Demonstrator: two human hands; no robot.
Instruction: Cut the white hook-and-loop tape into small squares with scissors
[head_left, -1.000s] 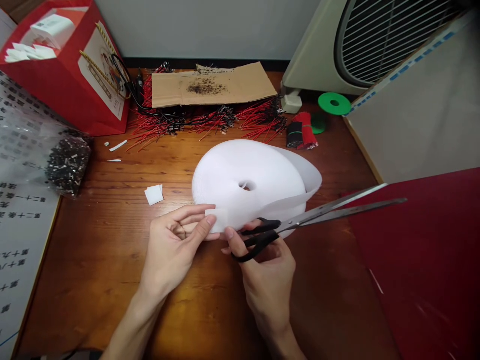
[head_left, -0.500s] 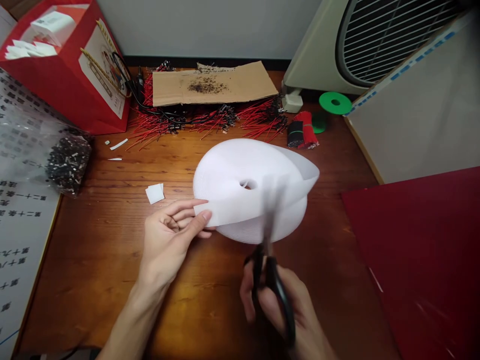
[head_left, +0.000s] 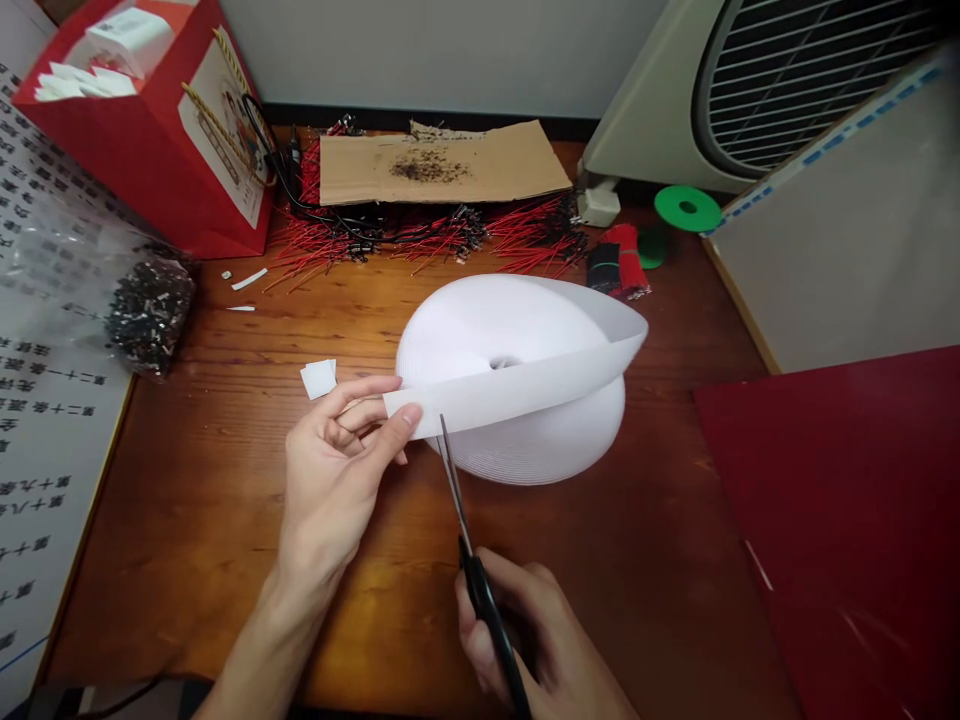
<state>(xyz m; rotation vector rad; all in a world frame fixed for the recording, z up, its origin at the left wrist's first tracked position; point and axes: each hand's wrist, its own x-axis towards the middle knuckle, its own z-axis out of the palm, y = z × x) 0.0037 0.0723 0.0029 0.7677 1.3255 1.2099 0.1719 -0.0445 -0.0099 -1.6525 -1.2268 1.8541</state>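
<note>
A wooden desk (head_left: 187,560) is being used as the work surface, and a white tape roll (head_left: 517,445) is being left on its side near the desk's middle. Its loose strip (head_left: 510,395) is being drawn across the roll's front, more tautly than in the earlier frame. The strip's end is being pinched between the thumb and fingers of the left hand (head_left: 334,460). Scissors (head_left: 480,590) are being gripped by the right hand (head_left: 525,630), its fingers curled closely around the handles. They are no longer being held sideways but are being pointed upward, the tip crossing in front of the strip's lower edge. The blades are being seen edge-on, so their opening cannot be told. Cut squares (head_left: 319,380) are being left just beyond the left hand.
</note>
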